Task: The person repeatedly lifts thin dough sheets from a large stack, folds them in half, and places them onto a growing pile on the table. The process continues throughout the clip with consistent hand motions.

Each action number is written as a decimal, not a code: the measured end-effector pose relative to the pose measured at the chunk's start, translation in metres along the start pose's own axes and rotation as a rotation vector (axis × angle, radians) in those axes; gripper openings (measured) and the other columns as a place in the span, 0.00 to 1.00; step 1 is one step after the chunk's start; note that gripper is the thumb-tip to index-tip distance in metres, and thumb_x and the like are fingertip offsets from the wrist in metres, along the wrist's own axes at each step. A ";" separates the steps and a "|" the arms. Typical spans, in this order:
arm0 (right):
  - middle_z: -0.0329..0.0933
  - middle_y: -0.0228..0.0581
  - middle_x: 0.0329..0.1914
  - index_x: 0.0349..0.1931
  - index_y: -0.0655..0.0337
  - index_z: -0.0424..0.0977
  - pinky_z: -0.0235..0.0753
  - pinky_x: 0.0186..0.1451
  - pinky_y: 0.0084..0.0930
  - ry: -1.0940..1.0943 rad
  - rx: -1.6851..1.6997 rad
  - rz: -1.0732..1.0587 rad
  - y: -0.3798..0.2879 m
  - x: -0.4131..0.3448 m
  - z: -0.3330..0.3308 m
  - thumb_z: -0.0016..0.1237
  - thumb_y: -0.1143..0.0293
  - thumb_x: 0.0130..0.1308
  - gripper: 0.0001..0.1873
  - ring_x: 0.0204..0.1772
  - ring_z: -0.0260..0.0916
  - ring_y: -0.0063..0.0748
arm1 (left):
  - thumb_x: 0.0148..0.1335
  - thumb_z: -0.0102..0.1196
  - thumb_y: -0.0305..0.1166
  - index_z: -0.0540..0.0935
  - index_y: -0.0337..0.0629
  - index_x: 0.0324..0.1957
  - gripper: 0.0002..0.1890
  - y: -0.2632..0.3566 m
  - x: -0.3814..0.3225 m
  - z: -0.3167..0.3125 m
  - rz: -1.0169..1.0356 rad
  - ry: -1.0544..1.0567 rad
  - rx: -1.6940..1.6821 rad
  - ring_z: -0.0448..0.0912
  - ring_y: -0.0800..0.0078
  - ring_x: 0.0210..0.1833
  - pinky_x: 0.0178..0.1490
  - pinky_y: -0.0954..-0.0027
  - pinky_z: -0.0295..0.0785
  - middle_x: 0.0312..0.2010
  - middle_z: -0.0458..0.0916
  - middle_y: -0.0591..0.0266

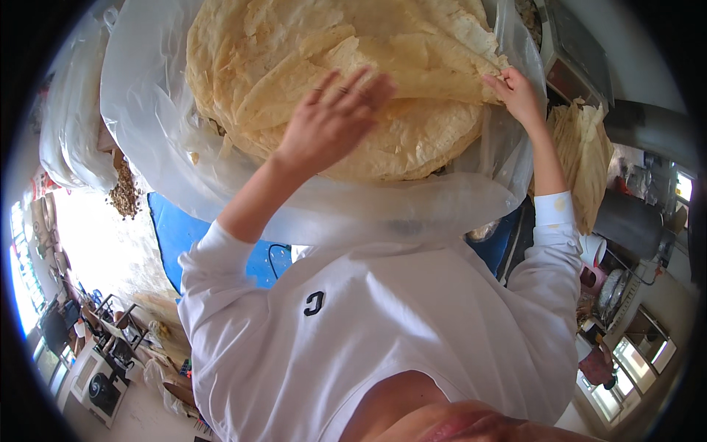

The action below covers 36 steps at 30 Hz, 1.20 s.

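Observation:
A broad stack of thin, yellowish, pancake-like round sheets (420,132) lies before me inside a large translucent plastic liner (353,207). My left hand (337,119), blurred, is over the middle of the stack with its fingers apart and holds nothing; whether it touches the top sheet is unclear. At the right rim, my right hand (516,94) pinches the edge of a creased top sheet (442,66) between thumb and fingers. That sheet is folded and wrinkled across the stack, with torn, ragged edges.
Folded yellowish sheets (580,160) hang right of my right forearm, near a dark cylinder (629,221). Filled plastic bags (77,132) stand at the left, above a small heap of brown bits (126,190). Blue sheeting (182,232) shows below the liner. Another person (596,364) is far off, lower right.

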State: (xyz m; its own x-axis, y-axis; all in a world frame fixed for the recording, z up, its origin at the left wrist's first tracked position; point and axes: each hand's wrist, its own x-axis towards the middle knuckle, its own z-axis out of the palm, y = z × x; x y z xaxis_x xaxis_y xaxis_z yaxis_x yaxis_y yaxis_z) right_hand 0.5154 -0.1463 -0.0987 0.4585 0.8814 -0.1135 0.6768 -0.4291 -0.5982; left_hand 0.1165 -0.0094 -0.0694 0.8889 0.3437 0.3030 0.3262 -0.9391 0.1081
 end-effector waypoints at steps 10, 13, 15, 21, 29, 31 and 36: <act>0.71 0.32 0.66 0.63 0.48 0.69 0.63 0.70 0.45 0.379 -0.456 -0.535 -0.115 -0.041 0.063 0.50 0.55 0.71 0.23 0.70 0.65 0.41 | 0.71 0.46 0.53 0.59 0.63 0.75 0.33 -0.006 0.010 0.036 0.040 -0.324 -0.037 0.51 0.67 0.80 0.79 0.46 0.40 0.76 0.57 0.73; 0.67 0.29 0.72 0.68 0.47 0.68 0.55 0.77 0.48 0.318 -0.601 -0.538 -0.122 -0.048 0.102 0.49 0.51 0.71 0.27 0.76 0.58 0.40 | 0.71 0.46 0.53 0.58 0.61 0.76 0.34 -0.015 0.009 0.023 0.017 -0.398 0.023 0.50 0.65 0.80 0.80 0.46 0.39 0.76 0.57 0.72; 0.65 0.29 0.74 0.68 0.49 0.68 0.52 0.78 0.49 0.283 -0.595 -0.525 -0.114 -0.049 0.111 0.49 0.49 0.70 0.29 0.78 0.56 0.40 | 0.71 0.46 0.53 0.60 0.60 0.75 0.33 -0.023 0.004 0.015 0.020 -0.351 0.022 0.49 0.65 0.80 0.80 0.46 0.39 0.76 0.59 0.71; 0.51 0.30 0.81 0.76 0.49 0.53 0.44 0.81 0.48 0.288 -0.651 -0.376 -0.075 -0.050 0.095 0.40 0.43 0.73 0.37 0.83 0.43 0.43 | 0.68 0.53 0.41 0.72 0.52 0.65 0.24 -0.056 0.022 0.015 -0.068 -0.455 -0.189 0.63 0.65 0.73 0.77 0.49 0.48 0.67 0.72 0.65; 0.56 0.36 0.79 0.75 0.52 0.55 0.47 0.78 0.52 0.293 -0.399 -0.368 -0.059 -0.049 0.096 0.49 0.48 0.69 0.38 0.82 0.46 0.49 | 0.65 0.55 0.31 0.72 0.53 0.65 0.25 -0.081 0.186 0.066 0.190 0.194 0.087 0.73 0.65 0.64 0.72 0.52 0.59 0.57 0.77 0.63; 0.57 0.37 0.78 0.74 0.52 0.56 0.47 0.78 0.52 0.290 -0.364 -0.363 -0.057 -0.050 0.096 0.49 0.49 0.69 0.37 0.81 0.46 0.49 | 0.64 0.55 0.31 0.70 0.56 0.67 0.27 -0.080 0.211 0.076 0.219 0.121 0.199 0.73 0.66 0.64 0.72 0.53 0.59 0.57 0.77 0.63; 0.58 0.36 0.78 0.74 0.52 0.57 0.47 0.78 0.51 0.317 -0.287 -0.387 -0.059 -0.050 0.094 0.50 0.50 0.69 0.36 0.81 0.47 0.48 | 0.62 0.57 0.33 0.65 0.59 0.71 0.34 -0.083 0.211 0.071 0.104 -0.265 0.359 0.73 0.63 0.64 0.75 0.51 0.56 0.56 0.75 0.63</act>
State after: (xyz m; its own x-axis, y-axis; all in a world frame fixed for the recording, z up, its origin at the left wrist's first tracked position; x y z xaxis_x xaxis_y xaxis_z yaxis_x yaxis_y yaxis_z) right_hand 0.3986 -0.1469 -0.1323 0.2663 0.9017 0.3405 0.9386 -0.1623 -0.3043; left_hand 0.2997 0.1416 -0.0817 0.9593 0.2800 0.0374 0.2799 -0.9244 -0.2592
